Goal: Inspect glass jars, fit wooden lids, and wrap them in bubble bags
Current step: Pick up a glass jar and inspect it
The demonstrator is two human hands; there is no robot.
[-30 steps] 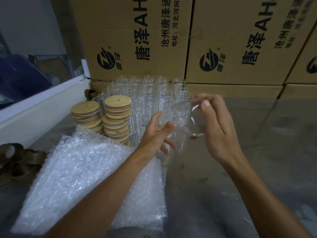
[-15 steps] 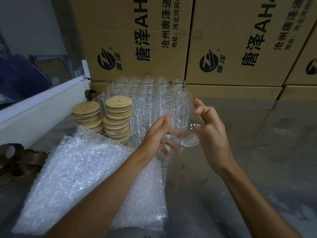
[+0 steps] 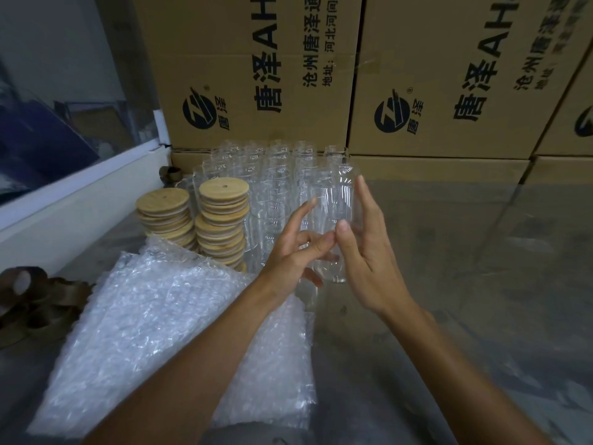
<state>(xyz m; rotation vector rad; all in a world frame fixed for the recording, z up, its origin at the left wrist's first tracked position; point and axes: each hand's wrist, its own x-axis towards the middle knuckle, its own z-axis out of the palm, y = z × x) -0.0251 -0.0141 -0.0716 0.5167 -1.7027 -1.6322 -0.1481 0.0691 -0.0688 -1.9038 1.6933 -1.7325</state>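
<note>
A clear glass jar (image 3: 336, 200) is held upright above the table, just in front of several empty glass jars (image 3: 272, 175) standing in rows. My right hand (image 3: 369, 258) grips it, thumb on the near side and fingers up the far side. My left hand (image 3: 288, 252) touches the jar's left side with straightened fingers. Two stacks of round wooden lids (image 3: 223, 220) stand left of the jars. A pile of bubble bags (image 3: 160, 332) lies at the near left, under my left forearm.
Printed cardboard boxes (image 3: 256, 75) form a wall behind the jars. A white ledge (image 3: 80, 200) runs along the left. Brown tape rolls (image 3: 29, 300) lie at the far left. The grey table surface (image 3: 481, 284) stretches to the right.
The jar went from tilted on its side to upright between my hands. My right hand shifted its grip lower, and my left fingers straightened against the glass.
</note>
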